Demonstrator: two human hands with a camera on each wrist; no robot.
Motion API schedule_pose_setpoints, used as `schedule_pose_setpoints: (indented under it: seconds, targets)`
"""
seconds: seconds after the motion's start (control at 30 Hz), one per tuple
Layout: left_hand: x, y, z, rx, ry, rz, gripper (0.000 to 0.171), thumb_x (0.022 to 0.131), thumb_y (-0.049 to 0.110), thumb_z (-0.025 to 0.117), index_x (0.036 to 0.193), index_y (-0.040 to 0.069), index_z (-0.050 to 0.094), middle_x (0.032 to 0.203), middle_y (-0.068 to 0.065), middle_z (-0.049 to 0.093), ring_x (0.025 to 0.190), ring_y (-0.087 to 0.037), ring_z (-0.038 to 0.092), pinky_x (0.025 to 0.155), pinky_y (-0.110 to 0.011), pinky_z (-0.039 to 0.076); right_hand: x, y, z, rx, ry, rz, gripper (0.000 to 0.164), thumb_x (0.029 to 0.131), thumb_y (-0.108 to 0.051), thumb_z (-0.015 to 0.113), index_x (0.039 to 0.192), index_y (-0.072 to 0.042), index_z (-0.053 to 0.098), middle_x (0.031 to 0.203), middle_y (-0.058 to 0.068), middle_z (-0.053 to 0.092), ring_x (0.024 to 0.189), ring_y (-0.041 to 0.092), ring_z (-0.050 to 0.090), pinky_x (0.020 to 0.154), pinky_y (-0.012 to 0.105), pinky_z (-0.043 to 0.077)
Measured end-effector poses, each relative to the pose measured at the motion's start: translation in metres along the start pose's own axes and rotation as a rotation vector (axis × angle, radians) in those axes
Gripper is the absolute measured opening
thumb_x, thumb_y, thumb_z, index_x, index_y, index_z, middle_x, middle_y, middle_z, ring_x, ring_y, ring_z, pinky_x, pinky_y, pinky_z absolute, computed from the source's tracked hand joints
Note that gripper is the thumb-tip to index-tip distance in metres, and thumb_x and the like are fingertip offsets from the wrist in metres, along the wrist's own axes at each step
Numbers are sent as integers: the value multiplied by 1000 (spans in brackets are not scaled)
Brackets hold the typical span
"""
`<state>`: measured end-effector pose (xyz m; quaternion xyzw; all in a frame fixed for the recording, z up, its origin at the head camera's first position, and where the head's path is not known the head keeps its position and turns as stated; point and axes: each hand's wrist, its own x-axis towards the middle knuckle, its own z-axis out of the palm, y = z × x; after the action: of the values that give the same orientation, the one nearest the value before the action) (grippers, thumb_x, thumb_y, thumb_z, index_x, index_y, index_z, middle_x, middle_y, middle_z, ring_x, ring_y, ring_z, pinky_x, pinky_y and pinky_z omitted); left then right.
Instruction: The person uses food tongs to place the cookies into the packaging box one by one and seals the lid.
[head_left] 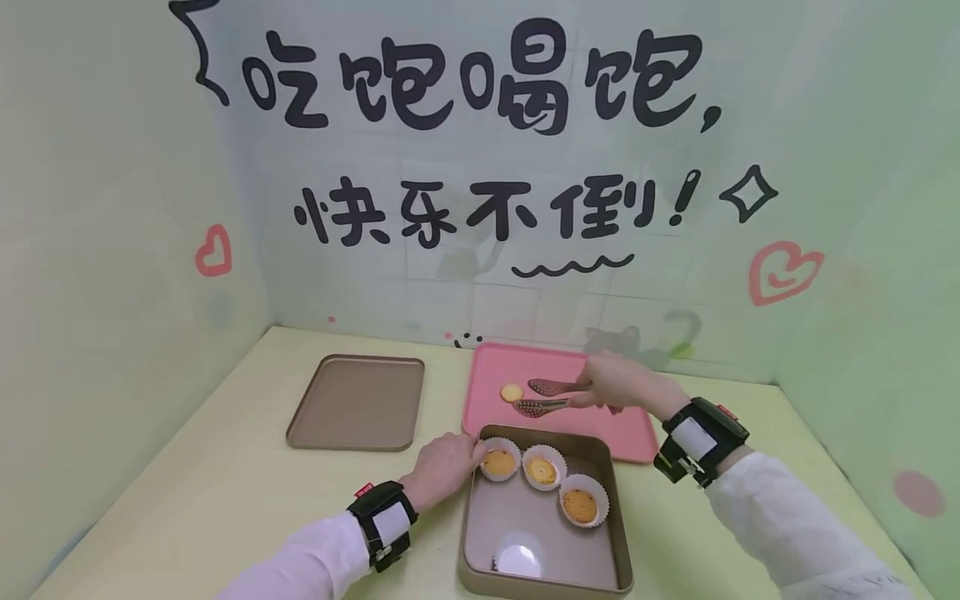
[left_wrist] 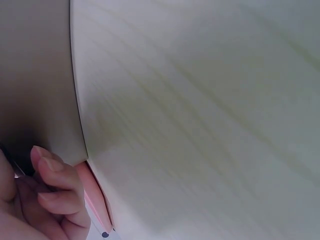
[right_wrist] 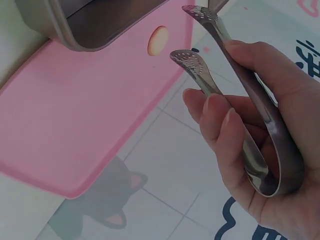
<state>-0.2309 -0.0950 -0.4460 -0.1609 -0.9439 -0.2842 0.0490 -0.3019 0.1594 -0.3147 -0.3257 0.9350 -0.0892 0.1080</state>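
My right hand (head_left: 618, 381) holds metal serving tongs (right_wrist: 260, 105) with perforated tips, the two arms spread apart. The tips lie just right of a small round cookie (head_left: 512, 392) on the pink tray (head_left: 555, 360). In the right wrist view the fingers curl round both arms of the tongs. My left hand (head_left: 447, 468) grips the far left corner of a deep brown baking pan (head_left: 624, 546), with curled fingers outside its wall in the left wrist view. Inside the pan, three white paper cups each hold a cookie: one (head_left: 498, 462) by the left hand, one (head_left: 542, 471) mid-row, one (head_left: 580, 505) at right.
A shallow brown tray (head_left: 357, 404) lies at the left on the pale table (head_left: 217, 500). The pink tray sits behind the pan, near the back wall (head_left: 480, 292) with its black lettering. Side walls stand at left and right.
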Motion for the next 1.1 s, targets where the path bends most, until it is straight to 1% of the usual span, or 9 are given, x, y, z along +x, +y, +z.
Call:
schedule_pose_setpoints:
  seconds: [0.23,0.4,0.47,0.53,0.7,0.87,0.97,1.03,1.1]
  targets:
    - [1,0,1,-9,1,6,39,98,19,45,59,15,37,53,5,29,47,-10,31,43,-26,24,20,6,9,-26,-1,24,24,87,-23,72,66,-13,68,50,-6,53,40,9,50,42,21,37]
    - [0,-2,3,21,20,28,41,97,20,45,58,15,35,53,5,28,47,-11,33,41,-27,27,34,12,15,-40,-13,42,29,87,-25,72,62,-12,65,49,-6,54,41,9,52,43,21,38]
    - [-1,-2,3,37,29,36,41,97,20,45,58,15,35,54,5,28,48,-11,34,40,-27,28,38,15,17,-37,-16,46,30,87,-25,71,62,-12,64,50,-4,54,41,9,52,43,21,38]
    - [-1,-3,3,29,29,33,41,97,19,46,58,15,35,54,5,28,47,-11,34,40,-27,27,43,16,19,-20,-22,69,30,87,-25,72,61,-12,63,52,1,57,41,9,52,43,21,39]
    - [-1,-2,3,16,20,31,42,98,19,46,57,15,36,54,5,28,48,-10,34,41,-26,26,51,18,24,7,-36,124,30,87,-25,73,63,-10,64,60,12,63,42,10,52,43,22,42]
    - [-2,1,2,21,20,26,41,98,19,46,58,14,36,54,5,28,48,-11,34,41,-27,27,57,18,29,1,-36,152,33,86,-29,73,62,-9,64,57,9,61,41,10,51,44,23,44]
    - [-2,1,2,25,23,21,41,98,19,46,58,14,36,54,5,28,48,-11,33,40,-26,26,61,17,30,4,-40,152,34,87,-29,73,62,-8,65,58,11,63,40,10,52,44,23,46]
    - [-2,0,2,28,23,17,41,97,19,46,58,14,36,53,5,28,47,-11,33,40,-26,26,62,16,29,18,-47,157,31,87,-27,73,65,-6,67,62,13,64,41,10,52,45,24,47]
    - [-1,0,2,32,23,15,41,97,19,46,57,14,35,53,5,27,47,-11,33,41,-26,26,64,17,29,21,-50,155,31,87,-27,72,68,-3,69,61,12,64,41,10,52,45,24,47]
